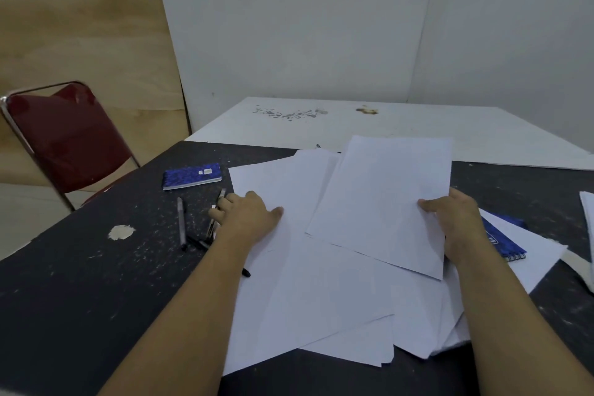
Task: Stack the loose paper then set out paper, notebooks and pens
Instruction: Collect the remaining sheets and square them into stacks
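Observation:
Several loose white sheets (321,292) lie fanned out over the dark table (80,299). My right hand (456,222) pinches the right edge of the top sheet (382,199), thumb on top. My left hand (247,215) rests on the left side of the pile, thumb on a sheet, fingers reaching toward the pens (181,222) lying just left of the paper. A blue notebook (192,175) lies at the far left. A blue spiral notebook (504,238) sits on paper at the right, partly hidden by my right hand.
A red folding chair (64,141) stands at the table's left corner. A white board (385,128) covers the table's far half. More white paper (588,235) shows at the right edge. A pale chipped patch (120,231) marks the tabletop.

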